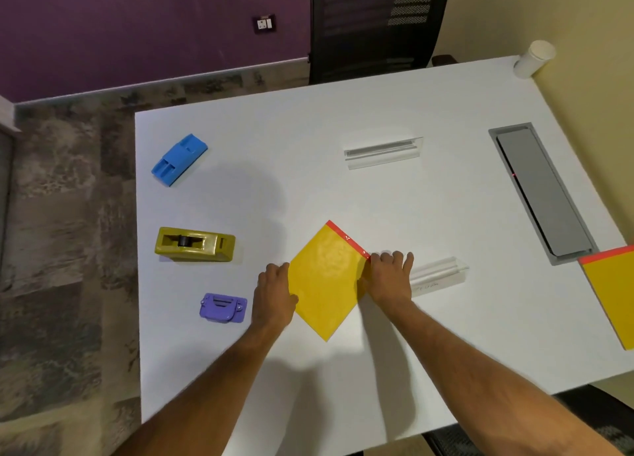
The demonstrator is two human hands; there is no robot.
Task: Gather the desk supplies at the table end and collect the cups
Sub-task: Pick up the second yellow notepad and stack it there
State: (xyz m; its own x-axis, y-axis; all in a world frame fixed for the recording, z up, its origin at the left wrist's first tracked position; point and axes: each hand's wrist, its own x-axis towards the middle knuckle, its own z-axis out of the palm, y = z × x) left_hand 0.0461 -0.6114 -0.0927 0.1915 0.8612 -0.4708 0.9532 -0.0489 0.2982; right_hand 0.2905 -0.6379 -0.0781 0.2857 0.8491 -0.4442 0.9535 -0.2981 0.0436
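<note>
A yellow notepad (327, 280) with a red top strip lies turned like a diamond on the white table (343, 198). My left hand (274, 294) grips its left corner and my right hand (389, 277) grips its right corner. Along the table's left end sit a blue stapler-like block (179, 159), an olive tape dispenser (195, 244) and a purple hole punch (223, 307). A white paper cup (533, 59) stands at the far right corner. A second yellow notepad (614, 294) lies at the right edge, partly out of view.
Two clear acrylic holders lie on the table, one at the middle back (383, 152) and one (437, 275) just right of my right hand. A grey cable hatch (543, 191) is set into the table at right. A black chair (374, 27) stands behind the far edge.
</note>
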